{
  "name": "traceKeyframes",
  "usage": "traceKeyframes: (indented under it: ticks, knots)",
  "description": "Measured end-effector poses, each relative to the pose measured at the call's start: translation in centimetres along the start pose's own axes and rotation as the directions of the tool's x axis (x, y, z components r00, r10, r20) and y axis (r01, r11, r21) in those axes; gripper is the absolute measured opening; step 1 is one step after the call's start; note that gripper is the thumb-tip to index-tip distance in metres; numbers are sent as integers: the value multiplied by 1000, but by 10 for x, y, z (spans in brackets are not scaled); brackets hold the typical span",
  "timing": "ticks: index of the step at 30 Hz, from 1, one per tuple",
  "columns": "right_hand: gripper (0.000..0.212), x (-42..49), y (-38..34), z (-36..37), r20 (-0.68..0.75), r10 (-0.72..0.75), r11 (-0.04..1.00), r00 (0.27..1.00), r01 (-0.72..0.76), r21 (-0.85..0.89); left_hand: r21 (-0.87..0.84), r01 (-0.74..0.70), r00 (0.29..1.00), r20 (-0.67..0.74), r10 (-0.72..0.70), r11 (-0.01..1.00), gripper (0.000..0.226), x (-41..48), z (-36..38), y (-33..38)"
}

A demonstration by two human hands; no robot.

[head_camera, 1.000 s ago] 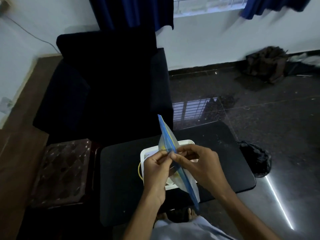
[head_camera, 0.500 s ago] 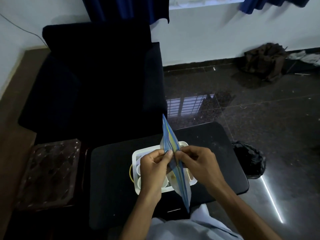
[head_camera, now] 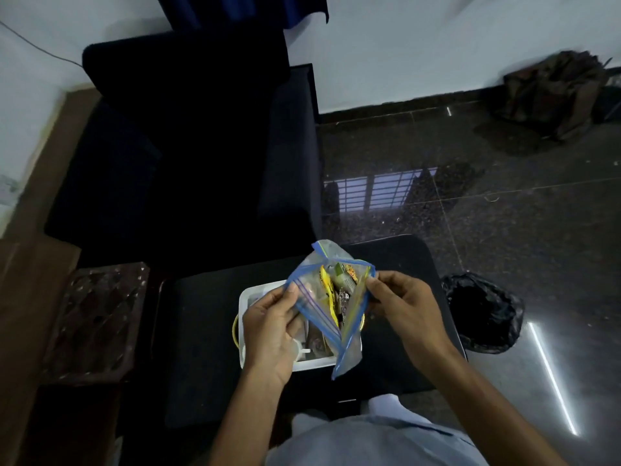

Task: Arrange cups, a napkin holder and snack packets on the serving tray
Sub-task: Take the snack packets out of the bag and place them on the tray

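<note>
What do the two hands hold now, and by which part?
The zip bag, by its open mouth: the left hand pinches one lip, the right hand the other.

Nothing here reads clearly. The packets [head_camera: 349, 275] inside the bag [head_camera: 349, 354] show yellow and dark print, but it is too small and blurred to make out any word.

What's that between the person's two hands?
In the head view, an open zip bag stretches between left hand and right hand, each pinching one lip; snack packets show inside, above the white tray.
</note>
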State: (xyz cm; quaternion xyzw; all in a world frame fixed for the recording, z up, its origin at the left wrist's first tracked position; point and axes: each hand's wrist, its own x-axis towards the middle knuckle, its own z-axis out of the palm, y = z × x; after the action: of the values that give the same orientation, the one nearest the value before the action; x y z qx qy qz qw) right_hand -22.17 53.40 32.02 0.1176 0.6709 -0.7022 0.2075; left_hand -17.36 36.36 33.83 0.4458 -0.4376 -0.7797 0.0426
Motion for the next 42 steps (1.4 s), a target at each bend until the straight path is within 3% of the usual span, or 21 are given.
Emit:
traceKeyframes:
  ticks: [9, 15, 18, 20, 23, 25, 28, 32, 36, 40, 42]
  knots:
    - [14, 23, -14, -65, -111, -29, 999, 993, 25, -37, 55, -13, 996, -86, 18, 998, 10, 9, 1, -7]
    - [14, 8, -38, -48, 107, -119, 990, 987, 126, -59, 128, -113, 981, -141, 130, 985, 12, -5, 6, -13]
    - [13, 0, -50, -35, 198, -160, 983, 967, 174, -53, 164, -51, 988, -135, 74, 985, 24, -12, 20, -24]
    - [14, -4, -56, -29, 234, -169, 981, 957, 187, -54, 119, 13, 994, -112, 0, 993, 35, -17, 32, -31]
    - [13, -6, -60, -33, 213, -168, 982, 962, 181, -44, -4, 31, 995, -91, -31, 1000, 29, -25, 41, -33]
    - [11, -7, -59, -42, 174, -163, 983, 971, 175, -56, -115, 41, 999, -26, -44, 993, 31, -29, 41, -32]
    - [8, -11, -52, -57, 46, -153, 966, 987, 159, -204, -216, 91, 991, 114, -67, 972, 34, -34, 38, -32]
    - [12, -24, -33, -76, -107, -143, 911, 984, 89, -403, -291, 98, 981, 188, -43, 952, 37, -37, 28, -30]
    - [11, -37, -25, -89, -178, -180, 878, 967, 76, -473, -289, 47, 985, 174, 5, 956, 37, -35, 9, -14]
    - [13, -45, -31, -83, -83, -257, 766, 963, 150, -625, -122, -7, 978, 204, 32, 992, 43, -43, 3, -12]
    - [17, -50, -37, -74, 0, -450, 594, 893, 299, -747, -94, -13, 978, 206, 33, 995, 46, -47, 1, -12]
